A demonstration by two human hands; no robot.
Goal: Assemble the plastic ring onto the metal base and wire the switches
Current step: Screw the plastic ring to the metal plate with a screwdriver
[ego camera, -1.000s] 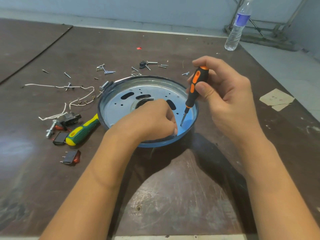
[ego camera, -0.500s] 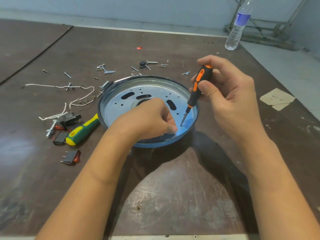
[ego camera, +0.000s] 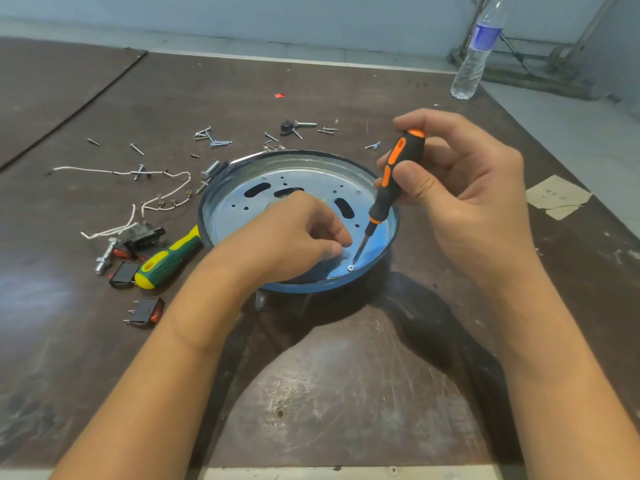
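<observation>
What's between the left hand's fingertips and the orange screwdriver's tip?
Head view: only a sliver of bare metal base between left hand and orange screwdriver; a screw sits at its tip.

no legible text, bottle label [ego camera: 486, 36] blurred, paper scrap [ego camera: 554, 195] marks unreadable

Soft daylight, dark shadow beneath the forearms, wide-angle bending at edges.

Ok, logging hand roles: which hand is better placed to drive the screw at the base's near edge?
Right. The right hand grips the orange screwdriver, tip close to the screw. The left hand rests in the metal base, showing no tool.
</observation>
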